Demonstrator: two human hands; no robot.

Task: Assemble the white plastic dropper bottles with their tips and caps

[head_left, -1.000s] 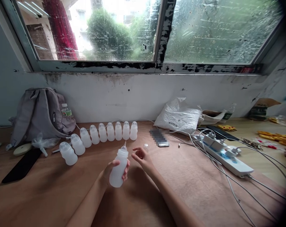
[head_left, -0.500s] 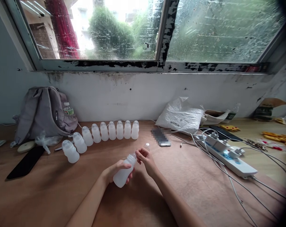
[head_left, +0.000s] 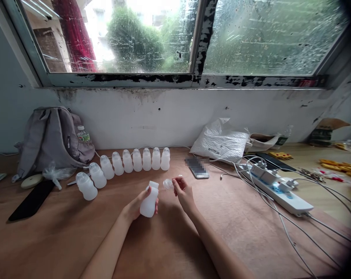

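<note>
a: what is the left hand [head_left: 137, 203] doing?

b: it is wrapped around a frosted baby bottle [head_left: 148, 204], gripping the body. the bottle tilts slightly and its neck is uncovered. taking the smartphone [head_left: 197, 169] as our landmark, the bottle is left of it, on the person's side. whether its base touches the bench [head_left: 62, 240], i can't tell.

a: and the right hand [head_left: 184, 192]?

b: thumb and fingers are pinched on a clear plastic piece [head_left: 167, 184], left of the smartphone and a bit nearer the person. the piece is beside the bottle's neck, but apart from it.

a: what else is around?

b: left of the smartphone, nine frosted bottles [head_left: 128, 161] stand in a curved row, each with a clear top. past them, far left of the smartphone, sits a grey backpack [head_left: 49, 135].

a: and the other way?

b: behind the smartphone, slightly right, lies a silvery mailer bag [head_left: 219, 142]. farther right of the smartphone is a white power strip [head_left: 297, 204] with white plugs [head_left: 269, 177] in it.
</note>
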